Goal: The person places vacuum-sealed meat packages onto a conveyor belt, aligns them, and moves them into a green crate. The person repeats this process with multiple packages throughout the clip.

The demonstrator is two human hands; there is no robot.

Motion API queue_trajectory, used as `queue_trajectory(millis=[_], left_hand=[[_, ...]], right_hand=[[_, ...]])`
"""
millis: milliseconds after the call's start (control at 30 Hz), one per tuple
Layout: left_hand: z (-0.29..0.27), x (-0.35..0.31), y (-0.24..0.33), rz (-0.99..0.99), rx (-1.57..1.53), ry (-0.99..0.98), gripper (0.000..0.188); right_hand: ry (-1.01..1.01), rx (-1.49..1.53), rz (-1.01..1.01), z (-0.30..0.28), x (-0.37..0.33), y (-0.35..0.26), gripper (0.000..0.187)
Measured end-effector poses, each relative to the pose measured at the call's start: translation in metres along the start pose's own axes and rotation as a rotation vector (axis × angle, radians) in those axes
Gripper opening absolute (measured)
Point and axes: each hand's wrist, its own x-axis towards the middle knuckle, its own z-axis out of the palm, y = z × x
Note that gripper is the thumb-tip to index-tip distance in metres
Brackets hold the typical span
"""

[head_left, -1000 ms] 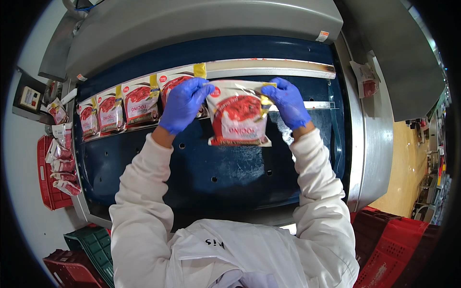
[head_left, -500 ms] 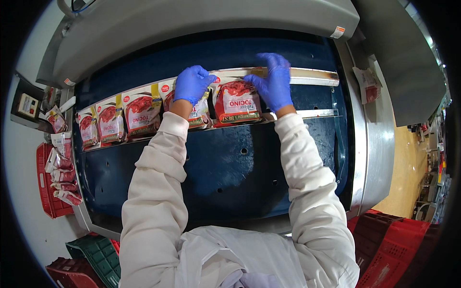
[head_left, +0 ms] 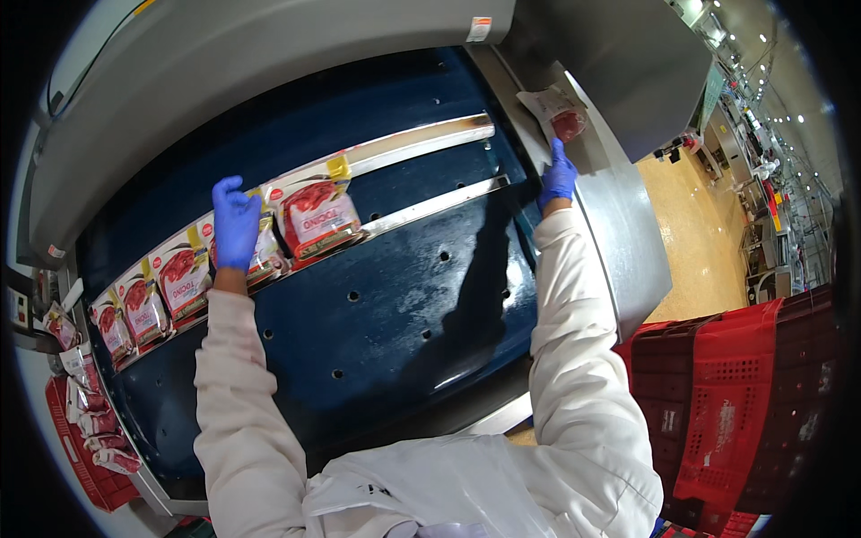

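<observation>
A: Where is the right hand (head_left: 558, 175)?

B: At the far right; its fingertips reach the near end of a clear-and-white meat pouch (head_left: 565, 124), which lies on the steel side ledge (head_left: 619, 211) just beyond them; I cannot tell whether they pinch it or only touch it.

A: And the left hand (head_left: 236, 220)?

B: Over the row on the left; its fingers are loosely bent, and the fourth pouch from the left (head_left: 267, 253) lies behind them, partly hidden; whether they grip it, I cannot tell.

A: What lies around that hand?

B: The rightmost printed pouch (head_left: 318, 215) is to its right, apart from the fingers; three more pouches (head_left: 182, 280) run to its left; all five lie on the dark blue bed (head_left: 386, 314); a metal bar (head_left: 421, 143) extends right from the row's far edge.
</observation>
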Motion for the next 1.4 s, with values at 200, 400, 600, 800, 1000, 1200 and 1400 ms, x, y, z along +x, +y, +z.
queue_trajectory(millis=[200,400,600,800,1000,1200,1400], left_hand=[[0.028,-0.082,0.074,0.004,-0.115,-0.178,0.041],[0.015,-0.180,0.091,-0.058,0.008,0.057,0.046],[0.017,-0.246,0.144,-0.371,0.041,0.132,0.048],[-0.078,-0.324,0.077,-0.248,0.641,0.554,0.049],[-0.232,-0.354,0.058,-0.514,0.417,0.915,0.055],[-0.444,-0.301,-0.003,-0.679,0.939,0.905,0.068],[-0.557,-0.272,-0.044,-0.882,1.109,0.723,0.064]], right_hand=[[-0.273,-0.369,-0.107,-0.152,0.187,0.019,0.062],[-0.305,-0.812,-0.537,-0.041,0.166,0.004,0.057],[-0.324,0.278,0.143,-0.030,0.041,-0.078,0.038],[-0.515,-0.125,-0.280,-0.046,-0.056,-0.014,0.044],[-0.640,-0.125,-0.114,-0.056,-0.129,-0.014,0.045],[-0.461,-0.109,-0.097,-0.056,-0.191,0.003,0.042],[-0.549,-0.187,0.082,0.003,-0.302,-0.004,0.039]])
